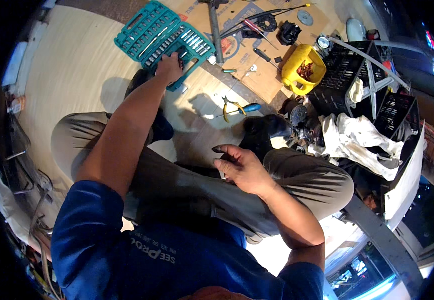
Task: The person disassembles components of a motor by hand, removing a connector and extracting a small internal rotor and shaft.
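My left hand [168,68] is stretched out over the lower half of an opened teal socket set case [142,31]. Its fingers bend down at a dark piece in the case, and their tips are hidden. Rows of chrome sockets [195,42] lie in the tray just beyond them. Above my lap hovers my right hand [244,169], fingers loosely curled and a gap between thumb and forefinger. A small pale sliver shows beneath its thumb; I cannot tell what it is. Pliers with yellow handles [233,107] and a blue-handled tool [249,108] lie on the floor between the hands.
On the cardboard [269,82] are a hammer-like tool [215,30], screwdrivers [262,54] and a black part [289,33]. A cut yellow jug [302,70] stands beside black crates [339,75]. Greasy machine parts [297,116] and a white cloth [359,140] are right of my foot.
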Action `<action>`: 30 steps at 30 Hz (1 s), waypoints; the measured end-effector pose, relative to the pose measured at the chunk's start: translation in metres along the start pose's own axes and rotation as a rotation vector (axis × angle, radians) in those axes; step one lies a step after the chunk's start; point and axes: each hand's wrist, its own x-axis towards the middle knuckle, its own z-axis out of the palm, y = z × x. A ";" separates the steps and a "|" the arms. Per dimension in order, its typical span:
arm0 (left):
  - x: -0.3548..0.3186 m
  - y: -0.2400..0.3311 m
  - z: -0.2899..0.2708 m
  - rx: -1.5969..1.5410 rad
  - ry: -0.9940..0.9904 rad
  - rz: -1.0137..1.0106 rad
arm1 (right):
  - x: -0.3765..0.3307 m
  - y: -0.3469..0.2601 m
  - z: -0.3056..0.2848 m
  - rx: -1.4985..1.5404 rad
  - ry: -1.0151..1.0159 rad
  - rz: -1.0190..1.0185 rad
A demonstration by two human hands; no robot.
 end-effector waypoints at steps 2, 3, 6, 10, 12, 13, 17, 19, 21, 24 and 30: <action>0.003 -0.001 -0.004 -0.049 0.020 -0.124 | 0.001 0.005 0.000 -0.134 0.077 -0.151; 0.005 0.001 -0.004 -0.039 0.025 -0.105 | -0.002 0.004 -0.002 -0.123 0.092 -0.162; 0.005 0.014 -0.028 -0.950 0.187 0.083 | -0.009 -0.004 -0.009 -0.235 0.150 -0.222; -0.003 0.077 -0.107 -1.694 -0.462 0.104 | -0.018 -0.016 -0.028 -0.186 0.245 -0.322; -0.014 0.116 -0.151 -1.863 -0.537 0.186 | -0.023 -0.030 -0.039 0.004 0.274 -0.340; -0.029 0.144 -0.174 -1.954 -0.504 0.198 | -0.033 -0.050 -0.045 0.000 0.320 -0.352; -0.082 0.195 -0.257 -1.990 -0.693 0.661 | -0.058 -0.098 -0.058 0.057 0.411 -0.605; -0.113 0.202 -0.290 -1.956 -0.685 0.749 | -0.054 -0.119 -0.060 0.033 0.431 -0.767; -0.142 0.195 -0.310 -1.968 -0.718 0.831 | -0.055 -0.145 -0.052 0.047 0.397 -0.771; -0.177 0.185 -0.318 -2.068 -0.671 0.959 | -0.035 -0.161 -0.039 -0.073 0.396 -0.828; -0.178 0.182 -0.295 -2.277 -0.579 0.913 | 0.002 -0.147 -0.017 0.194 0.178 -0.953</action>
